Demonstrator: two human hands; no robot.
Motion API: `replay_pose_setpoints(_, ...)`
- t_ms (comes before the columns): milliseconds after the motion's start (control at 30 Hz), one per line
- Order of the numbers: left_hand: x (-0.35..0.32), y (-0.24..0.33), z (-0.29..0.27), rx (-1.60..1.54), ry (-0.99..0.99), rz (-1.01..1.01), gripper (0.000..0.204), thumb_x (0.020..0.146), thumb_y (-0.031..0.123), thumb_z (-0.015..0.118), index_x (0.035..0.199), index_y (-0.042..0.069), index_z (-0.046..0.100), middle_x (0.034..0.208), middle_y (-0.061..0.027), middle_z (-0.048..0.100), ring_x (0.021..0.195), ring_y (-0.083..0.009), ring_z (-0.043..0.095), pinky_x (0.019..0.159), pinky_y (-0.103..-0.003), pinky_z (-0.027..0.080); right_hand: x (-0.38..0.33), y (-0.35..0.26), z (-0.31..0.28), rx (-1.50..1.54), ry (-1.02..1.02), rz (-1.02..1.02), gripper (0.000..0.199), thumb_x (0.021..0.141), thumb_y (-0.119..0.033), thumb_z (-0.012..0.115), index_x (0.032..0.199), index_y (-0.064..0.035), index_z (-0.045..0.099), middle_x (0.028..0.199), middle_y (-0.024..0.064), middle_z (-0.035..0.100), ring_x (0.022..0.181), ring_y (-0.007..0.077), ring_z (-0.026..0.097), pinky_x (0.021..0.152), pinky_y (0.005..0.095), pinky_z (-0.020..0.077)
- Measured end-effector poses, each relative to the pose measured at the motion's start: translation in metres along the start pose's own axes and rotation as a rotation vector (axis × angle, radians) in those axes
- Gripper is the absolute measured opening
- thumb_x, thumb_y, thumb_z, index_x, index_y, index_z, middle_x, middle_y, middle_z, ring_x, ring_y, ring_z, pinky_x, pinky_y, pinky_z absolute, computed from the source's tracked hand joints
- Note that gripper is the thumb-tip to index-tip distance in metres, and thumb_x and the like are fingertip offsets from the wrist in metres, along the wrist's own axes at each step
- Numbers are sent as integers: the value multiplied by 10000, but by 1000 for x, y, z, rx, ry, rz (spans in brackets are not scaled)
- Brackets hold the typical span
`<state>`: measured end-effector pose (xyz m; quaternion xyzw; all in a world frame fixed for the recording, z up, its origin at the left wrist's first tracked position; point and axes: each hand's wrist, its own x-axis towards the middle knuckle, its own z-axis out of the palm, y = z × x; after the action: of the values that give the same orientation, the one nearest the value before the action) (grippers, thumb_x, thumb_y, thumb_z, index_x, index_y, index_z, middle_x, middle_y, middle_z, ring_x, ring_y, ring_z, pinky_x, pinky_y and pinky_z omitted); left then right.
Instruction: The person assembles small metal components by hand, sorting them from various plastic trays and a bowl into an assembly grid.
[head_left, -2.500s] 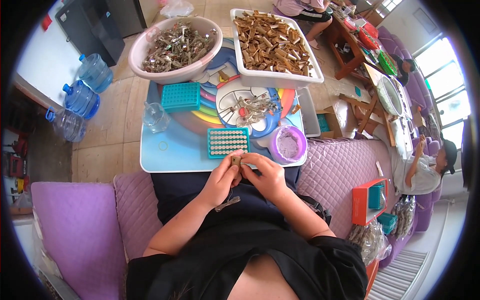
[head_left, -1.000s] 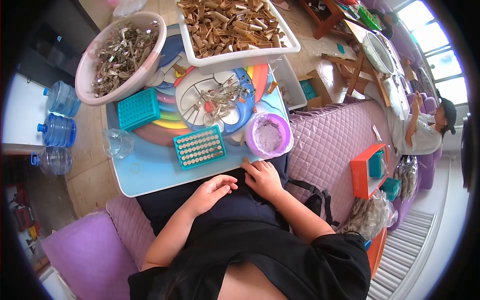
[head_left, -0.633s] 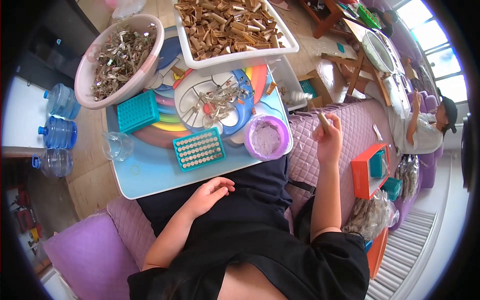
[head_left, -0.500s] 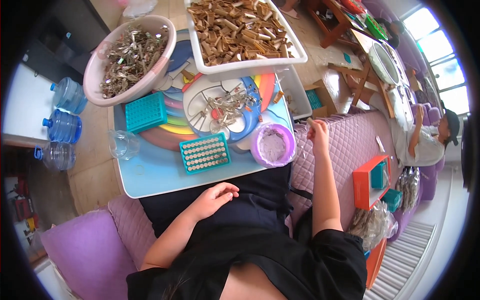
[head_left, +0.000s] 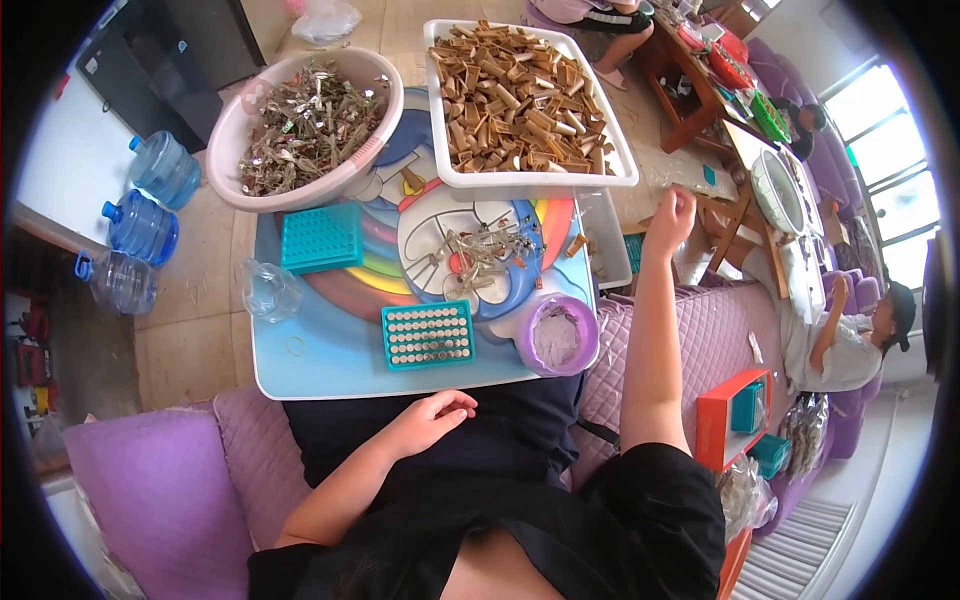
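My left hand [head_left: 437,421] rests over my lap at the table's front edge, its fingers loosely bent and nothing in them. My right hand [head_left: 671,222] is raised beyond the table's right side, past the white tray's near right corner; its fingers are curled closed, and what they hold, if anything, is hidden. On the table in front of me is a teal rack [head_left: 428,335] filled with rows of round, pale-ended pieces. Right of it stands a purple tub [head_left: 589,338] with a plastic liner. Behind them lies a loose pile of thin metal parts [head_left: 490,256].
A large white tray [head_left: 540,180] of brown curved pieces stands at the back, beside a pink basin [head_left: 228,165] of metallic bits. Another teal rack [head_left: 321,238] and a clear plastic cup [head_left: 271,291] are at left. Water jugs [head_left: 145,235] stand on the floor; a person [head_left: 845,325] sits far right.
My right hand has moved away from me and slightly right; the small tan piece at its fingertips no longer shows. My left hand stays put. The view has tilted, showing more of the far side.
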<state>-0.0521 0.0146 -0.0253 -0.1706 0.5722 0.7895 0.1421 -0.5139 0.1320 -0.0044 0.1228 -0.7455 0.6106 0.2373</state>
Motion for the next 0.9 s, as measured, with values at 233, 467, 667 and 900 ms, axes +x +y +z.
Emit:
replay_pose_setpoints(233, -3, 9, 3, 79, 38, 151, 237, 927, 137, 497, 1130, 19, 534, 1029, -55, 601, 937, -109, 558, 842, -251, 437, -37, -146, 145, -453, -936, -613, 270, 780, -171, 634, 1049, -147, 645, 1007, 103, 630, 910, 248, 609, 794, 360, 481)
replay_pose_setpoints(467, -46, 9, -4, 64, 142, 184, 234, 915, 87, 480, 1124, 1, 539, 1050, -65, 596, 984, -126, 558, 880, -266, 430, -43, -139, 182, -835, -1121, -627, 353, 745, -198, 643, 1096, -174, 625, 1069, 92, 620, 994, 286, 584, 842, 393, 473)
replay_pose_setpoints(667, -58, -11, -25, -72, 262, 260, 214, 899, 91, 521, 1093, 7, 557, 1012, -56, 611, 907, -105, 563, 825, -245, 440, -60, -166, 165, -572, -924, -655, 228, 748, -191, 664, 961, -112, 638, 901, 65, 662, 822, 229, 639, 737, 349, 497)
replay_pose_setpoints(900, -53, 22, -18, 235, 886, 748, 349, 864, 103, 601, 1181, 4, 494, 993, -45, 600, 876, -114, 561, 782, -243, 439, -216, -246, 37, 107, -1597, -162, 115, 776, -94, 675, 842, -23, 612, 715, 42, 621, 669, 92, 586, 626, 249, 482)
